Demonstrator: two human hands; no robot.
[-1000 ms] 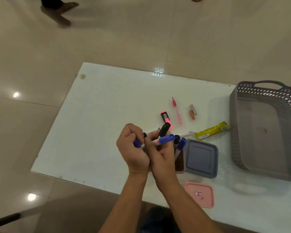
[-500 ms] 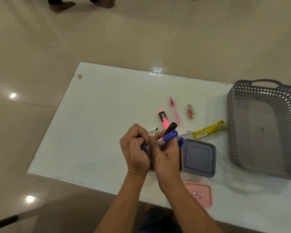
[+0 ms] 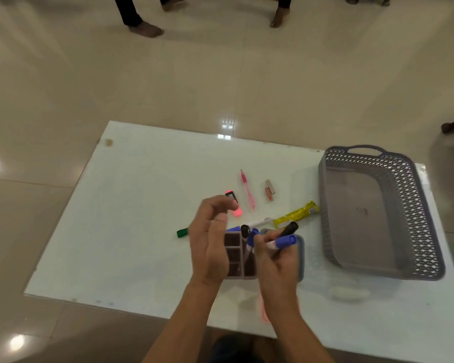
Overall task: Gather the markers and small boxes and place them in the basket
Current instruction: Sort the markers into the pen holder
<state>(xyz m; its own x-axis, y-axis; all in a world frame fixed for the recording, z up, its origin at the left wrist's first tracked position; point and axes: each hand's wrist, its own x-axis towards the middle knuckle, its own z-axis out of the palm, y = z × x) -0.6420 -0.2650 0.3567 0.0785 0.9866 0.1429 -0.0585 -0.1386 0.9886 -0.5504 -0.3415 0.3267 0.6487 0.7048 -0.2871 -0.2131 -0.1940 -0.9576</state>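
My left hand point(image 3: 209, 242) hovers with its fingers spread over a small brown compartment box point(image 3: 237, 258), holding nothing. A black-capped marker point(image 3: 244, 230) and a blue-capped one point(image 3: 252, 237) stick out of that box. My right hand point(image 3: 275, 265) grips two markers, a blue-capped marker point(image 3: 286, 241) and a black-capped marker point(image 3: 290, 228), just right of the box. A green-capped marker point(image 3: 182, 232) lies on the table, its body partly hidden behind my left hand. The empty grey basket point(image 3: 330, 205) stands at the right.
On the white table point(image 3: 131, 218) lie a pink highlighter point(image 3: 234, 204), a pink pen point(image 3: 247, 191), two small tubes point(image 3: 270, 189) and a yellow wrapper point(image 3: 296, 214). A grey lidded box point(image 3: 301, 260) sits under my right hand. People's feet point(image 3: 144, 30) stand on the floor beyond.
My left hand has opened and let go of the blue marker it held. My right hand shifted slightly right with its two markers. The compartment box now shows between the hands.
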